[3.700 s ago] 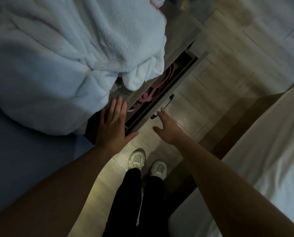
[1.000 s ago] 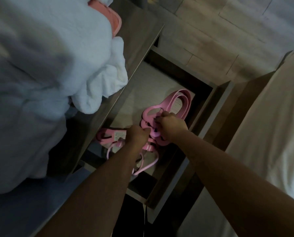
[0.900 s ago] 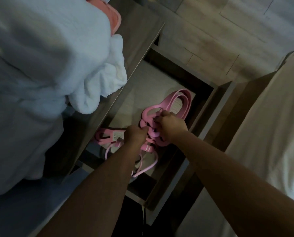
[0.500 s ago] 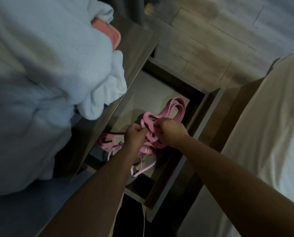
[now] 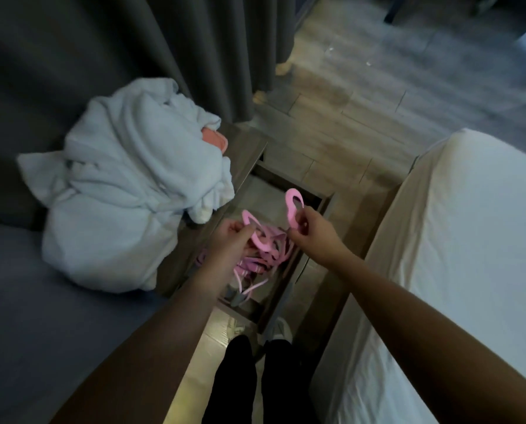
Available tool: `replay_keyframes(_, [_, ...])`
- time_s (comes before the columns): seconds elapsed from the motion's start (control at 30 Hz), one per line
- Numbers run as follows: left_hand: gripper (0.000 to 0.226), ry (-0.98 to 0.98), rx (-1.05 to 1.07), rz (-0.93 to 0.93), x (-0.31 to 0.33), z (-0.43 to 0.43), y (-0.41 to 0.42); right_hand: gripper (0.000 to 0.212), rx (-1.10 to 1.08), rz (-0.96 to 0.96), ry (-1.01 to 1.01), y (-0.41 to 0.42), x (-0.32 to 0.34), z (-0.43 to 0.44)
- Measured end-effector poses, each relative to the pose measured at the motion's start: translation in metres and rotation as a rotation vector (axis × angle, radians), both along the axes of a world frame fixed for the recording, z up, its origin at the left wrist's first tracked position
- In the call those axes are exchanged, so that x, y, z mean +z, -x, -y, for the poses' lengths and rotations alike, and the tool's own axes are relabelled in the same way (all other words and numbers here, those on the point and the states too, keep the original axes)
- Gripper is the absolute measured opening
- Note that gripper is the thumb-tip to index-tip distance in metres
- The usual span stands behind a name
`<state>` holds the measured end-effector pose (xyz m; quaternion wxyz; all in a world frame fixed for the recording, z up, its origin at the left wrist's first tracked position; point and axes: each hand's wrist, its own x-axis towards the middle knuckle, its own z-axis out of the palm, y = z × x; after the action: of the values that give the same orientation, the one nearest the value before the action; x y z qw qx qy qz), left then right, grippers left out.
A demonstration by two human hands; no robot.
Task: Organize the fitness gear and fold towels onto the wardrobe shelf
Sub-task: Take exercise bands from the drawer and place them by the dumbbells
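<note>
Hands: two, left hand (image 5: pixel 234 237) and right hand (image 5: pixel 312 232).
Drawer (image 5: pixel 290 270): one.
Pink bands (image 5: pixel 268 252) in drawer: one tangle, exact number unclear; two loops raised above drawer, one per hand.
Towel heap (image 5: pixel 118 203) left of drawer: one, towel count unclear.
Coral cloth (image 5: pixel 214 140) in heap: one.
Shoes (image 5: pixel 281 327) below drawer: two.
Bed (image 5: pixel 454 240) right of drawer: one.

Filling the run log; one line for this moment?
left hand: grips pink bands | right hand: pinches pink loop | drawer: open | towels: heaped

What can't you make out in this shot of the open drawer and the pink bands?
Head view only.
Count of pink bands: tangled, partly under the left hand.
Near end of the drawer: covered by the left forearm.
Salmon item: mostly buried in the white towel pile.
Far floor: blurred.
</note>
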<state>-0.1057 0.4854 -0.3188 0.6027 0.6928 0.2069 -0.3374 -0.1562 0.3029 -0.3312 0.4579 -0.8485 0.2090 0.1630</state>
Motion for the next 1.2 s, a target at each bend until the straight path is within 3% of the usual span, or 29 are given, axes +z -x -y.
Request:
replay_keyframes(0.1, [0.028,0.044,0.051,0.031,0.039,-0.008,0.016,0.019,-0.037,0.043,-0.124,0.018,0.038,-0.002])
replay_keyframes(0.3, [0.013,0.054,0.123,0.191,0.107,-0.024,0.059,0.008,-0.044,0.231,-0.17,0.042,0.114,-0.018])
replay_keyframes(0.47, [0.016,0.089,0.174,0.406,0.172,-0.031,0.094,0.003,0.183,0.363,-0.194,0.045,0.176,-0.03])
replay_keyframes(0.63, [0.01,-0.073,0.223,0.544,0.22,-0.056,0.133,0.006,0.45,0.449,-0.154,0.048,0.225,-0.058])
replay_keyframes(0.8, [0.018,-0.16,0.273,0.659,0.248,-0.098,0.182,0.004,0.597,0.516,-0.201,0.058,0.252,-0.09])
replay_keyframes(1.0, [0.022,-0.307,0.326,0.664,0.261,-0.153,0.245,0.006,0.718,0.468,-0.312,0.076,0.272,-0.135])
replay_keyframes(1.2, [0.012,-0.46,0.388,0.577,0.261,-0.215,0.309,0.012,0.862,0.426,-0.297,0.099,0.279,-0.197])
